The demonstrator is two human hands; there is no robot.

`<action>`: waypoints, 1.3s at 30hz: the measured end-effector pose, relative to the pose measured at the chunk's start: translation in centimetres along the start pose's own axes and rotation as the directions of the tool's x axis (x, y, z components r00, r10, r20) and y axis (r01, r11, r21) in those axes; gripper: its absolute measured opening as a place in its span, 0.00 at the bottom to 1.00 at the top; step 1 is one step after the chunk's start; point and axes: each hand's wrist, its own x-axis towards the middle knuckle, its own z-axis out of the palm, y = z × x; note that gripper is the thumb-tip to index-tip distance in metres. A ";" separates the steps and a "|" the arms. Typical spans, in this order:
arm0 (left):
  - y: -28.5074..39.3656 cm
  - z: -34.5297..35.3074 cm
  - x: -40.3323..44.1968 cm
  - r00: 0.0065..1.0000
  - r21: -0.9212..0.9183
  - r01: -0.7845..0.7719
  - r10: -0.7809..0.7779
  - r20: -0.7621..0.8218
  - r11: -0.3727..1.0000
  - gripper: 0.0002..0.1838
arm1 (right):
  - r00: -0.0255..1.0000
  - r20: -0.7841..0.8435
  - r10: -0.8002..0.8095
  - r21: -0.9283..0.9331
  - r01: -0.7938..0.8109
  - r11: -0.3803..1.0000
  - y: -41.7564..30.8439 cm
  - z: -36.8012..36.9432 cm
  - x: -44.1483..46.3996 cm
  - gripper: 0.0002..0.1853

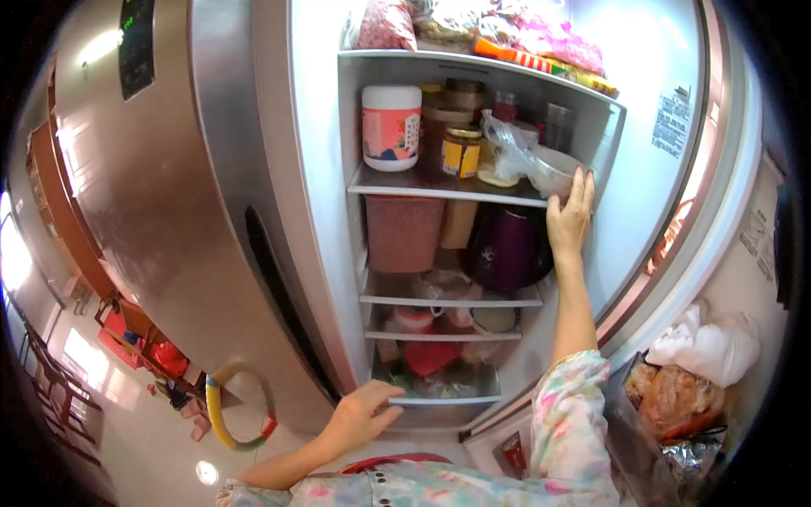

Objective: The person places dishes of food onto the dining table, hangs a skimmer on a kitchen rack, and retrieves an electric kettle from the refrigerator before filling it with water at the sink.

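My right hand (570, 221) is raised to the right end of the fridge's middle shelf, thumb in front and fingers along the side of a white bowl (554, 171). The bowl rests at the shelf's edge, and a crumpled clear plastic bag (509, 148) lies against it. To its left stand a jar with a yellow label and dark lid (461, 152) and a white tub with a pink label (391, 128). Low down, my left hand (365, 412) hovers in front of the bottom drawer (448, 400), fingers apart and holding nothing.
Bagged food (387, 25) fills the top shelf. Below the bowl stand a pink bin (404, 234) and a dark purple container (509, 249). The open fridge door (743, 211) on the right holds bagged items (680, 401). A closed steel door (152, 211) is at left.
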 end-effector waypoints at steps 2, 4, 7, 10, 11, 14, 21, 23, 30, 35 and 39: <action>-0.3 -0.2 -0.1 0.999 0.016 0.027 -0.026 -0.032 1.000 0.16 | 1.000 -0.010 -0.008 0.000 0.008 1.000 -0.3 0.1 -0.3 0.35; -0.9 -0.2 -0.4 0.999 0.012 0.042 -0.042 -0.020 0.999 0.16 | 0.999 -0.019 -0.026 -0.012 0.025 1.000 -0.3 0.1 -0.5 0.37; -1.8 0.0 -0.8 0.999 0.004 0.042 -0.042 -0.015 0.999 0.17 | 0.999 -0.024 -0.028 -0.012 0.027 1.000 -0.7 0.3 -0.5 0.38; -2.0 0.3 -1.5 0.999 -0.003 0.049 -0.049 -0.014 0.999 0.17 | 0.999 -0.033 -0.042 -0.007 0.042 0.999 -0.9 0.1 -0.8 0.38; -1.8 0.3 -1.6 0.998 -0.011 0.058 -0.059 -0.016 0.998 0.17 | 0.998 -0.039 -0.053 -0.005 0.053 0.999 -0.9 0.1 -0.9 0.38; -2.1 0.3 -2.1 0.996 -0.028 0.082 -0.082 -0.017 0.996 0.17 | 0.998 -0.042 -0.040 0.061 0.043 0.997 -0.6 0.3 -1.4 0.38; -4.2 0.5 -4.1 0.983 -0.073 0.178 -0.180 -0.027 0.981 0.17 | 0.992 -0.095 0.087 0.303 -0.054 0.951 -1.2 -0.6 -6.8 0.31; -5.1 0.6 -4.9 0.970 -0.096 0.234 -0.239 -0.045 0.967 0.17 | 0.996 -0.035 0.086 0.300 -0.071 0.951 -1.1 -1.0 -10.5 0.30; -7.9 0.5 -7.5 0.901 -0.202 0.401 -0.424 -0.090 0.894 0.16 | 0.857 0.460 0.231 0.020 -0.270 0.963 1.1 -1.1 -28.7 0.26; -8.8 -0.1 -8.8 0.861 -0.218 0.469 -0.498 -0.103 0.856 0.15 | 0.654 0.664 0.363 -0.088 -0.414 0.906 0.4 -3.4 -37.8 0.23; -9.3 -0.5 -9.5 0.847 -0.229 0.486 -0.519 -0.117 0.843 0.15 | 0.610 0.668 0.426 -0.157 -0.444 0.882 0.4 -4.2 -39.1 0.22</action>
